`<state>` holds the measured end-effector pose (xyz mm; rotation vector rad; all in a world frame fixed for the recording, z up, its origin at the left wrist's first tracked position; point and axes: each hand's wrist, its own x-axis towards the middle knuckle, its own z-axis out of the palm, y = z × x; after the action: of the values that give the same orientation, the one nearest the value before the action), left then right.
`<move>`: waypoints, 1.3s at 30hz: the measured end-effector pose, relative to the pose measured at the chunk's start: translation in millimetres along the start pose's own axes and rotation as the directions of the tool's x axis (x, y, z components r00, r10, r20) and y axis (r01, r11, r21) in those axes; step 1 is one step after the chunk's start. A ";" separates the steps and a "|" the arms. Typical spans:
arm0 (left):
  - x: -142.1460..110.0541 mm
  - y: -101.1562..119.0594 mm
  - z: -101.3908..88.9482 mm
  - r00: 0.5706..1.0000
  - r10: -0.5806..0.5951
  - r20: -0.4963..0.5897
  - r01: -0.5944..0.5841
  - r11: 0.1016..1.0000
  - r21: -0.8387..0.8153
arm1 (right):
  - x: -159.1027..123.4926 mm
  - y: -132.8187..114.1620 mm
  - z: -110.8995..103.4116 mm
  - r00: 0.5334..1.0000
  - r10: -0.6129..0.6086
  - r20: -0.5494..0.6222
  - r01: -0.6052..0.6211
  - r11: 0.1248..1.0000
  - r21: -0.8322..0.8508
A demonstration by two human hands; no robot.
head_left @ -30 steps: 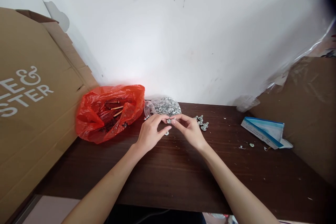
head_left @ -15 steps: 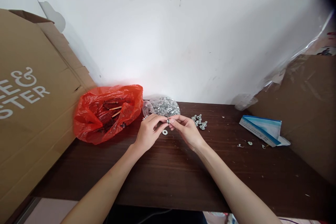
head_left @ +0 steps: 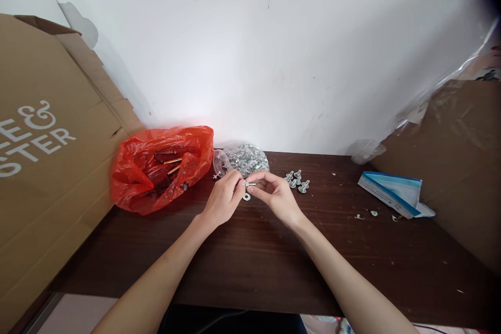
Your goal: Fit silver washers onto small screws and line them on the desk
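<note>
A small silver bolt (head_left: pixel 251 184) is held between my two hands above the table, its shank pointing right. The fingertips of my left hand (head_left: pixel 224 198) pinch its head end. My right hand (head_left: pixel 277 197) curls round the bolt from the other side, thumb below and index finger above, the tips at the head end. Just under the fingertips a flat washer (head_left: pixel 246 197) lies on the table. Behind the hands sits a clear plastic bag (head_left: pixel 246 159) full of small metal hardware. Several bolts with washers (head_left: pixel 298 181) stand or lie in a group right of my right hand.
To the left, a red plastic bag (head_left: pixel 129 182) holds long metal fasteners and leans near a cardboard box (head_left: pixel 47 167). On the right lie a blue-and-white packet (head_left: pixel 391 193) and paper scraps (head_left: pixel 374 213), beside another cardboard box (head_left: pixel 446 167). A white wall (head_left: pixel 250 73) rises behind the table (head_left: pixel 250 261).
The bolt has turned so its shank now shows sideways, pointing right. My left fingers have closed in on its head, and my right fingers have opened out around the shank.
</note>
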<state>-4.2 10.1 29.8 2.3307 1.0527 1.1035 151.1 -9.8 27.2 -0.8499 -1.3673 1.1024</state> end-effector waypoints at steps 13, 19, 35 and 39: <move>-1.6 0.4 1.5 1.000 -0.007 -0.011 0.006 1.000 -0.025 | -1.6 -5.1 0.3 0.996 0.005 0.086 0.017 0.969 -0.248; -1.4 -2.6 3.4 0.996 -0.026 -0.090 0.027 0.999 0.017 | -1.6 -2.5 -0.5 0.998 -0.022 0.064 0.034 0.978 -0.206; -1.9 -6.1 6.6 0.994 -0.002 -0.108 0.004 1.000 0.019 | -1.7 -7.9 -1.3 0.993 -0.058 0.099 0.091 0.921 -0.378; -1.7 -7.0 7.2 0.992 0.006 -0.125 -0.002 0.999 0.032 | -1.3 -6.9 -1.1 0.994 -0.074 0.081 0.096 0.940 -0.327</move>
<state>-2.7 13.4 20.3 2.3150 1.1181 1.2575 153.1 -13.0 33.2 -0.9905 -1.6599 0.8520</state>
